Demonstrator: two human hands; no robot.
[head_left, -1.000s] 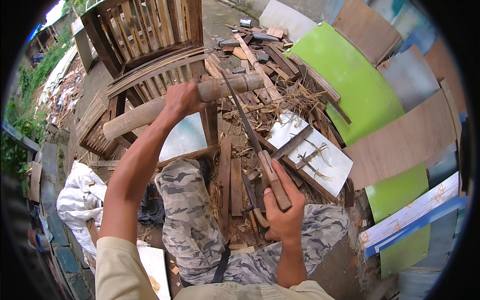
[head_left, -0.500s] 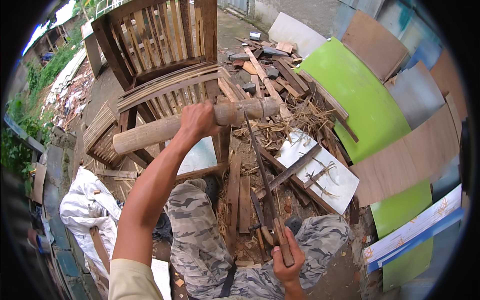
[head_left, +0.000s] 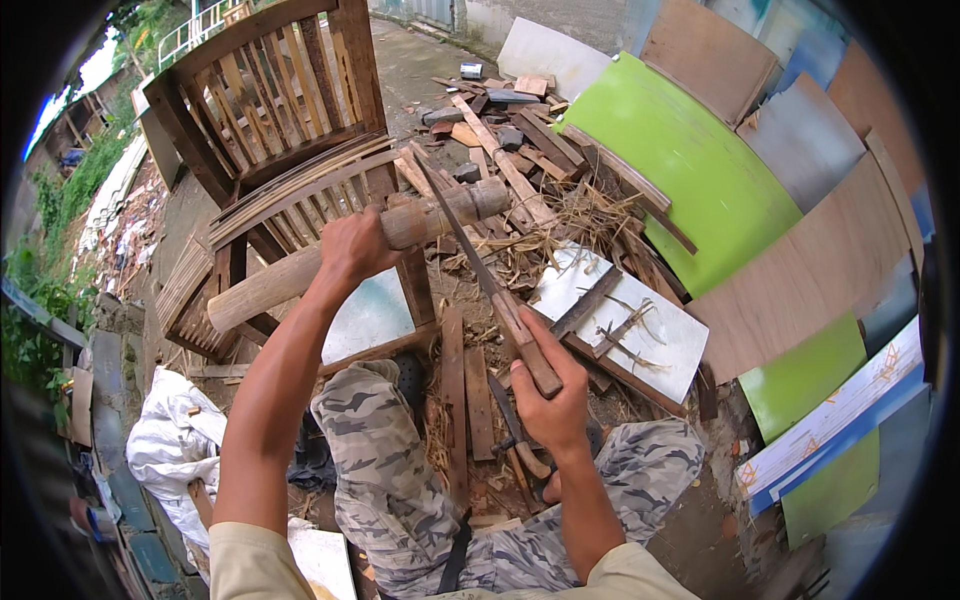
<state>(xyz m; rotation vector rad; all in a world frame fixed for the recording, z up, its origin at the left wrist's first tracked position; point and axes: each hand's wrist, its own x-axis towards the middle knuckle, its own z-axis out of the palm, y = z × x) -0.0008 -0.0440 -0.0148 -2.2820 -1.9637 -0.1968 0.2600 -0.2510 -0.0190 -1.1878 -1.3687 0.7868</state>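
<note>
My left hand is closed around a thick bamboo pole, which slants across the front of a dark wooden slatted chair. In my right hand is the wooden handle of a long, narrow-bladed saw. Its blade crosses the bamboo near the right end, to the right of my left hand; its teeth are too small to make out. Between my legs lies a second tool, a curved blade with a wooden handle, partly behind my right forearm.
Wood offcuts and straw-like shavings are heaped beyond the saw. A white board with sticks on it lies at right. Green sheets and plywood lie along the right side. A white sack sits at left.
My right hand has risen up and to the left with the saw, and its blade now reaches well past the bamboo. The bamboo and my left hand have shifted slightly left as the view moved.
</note>
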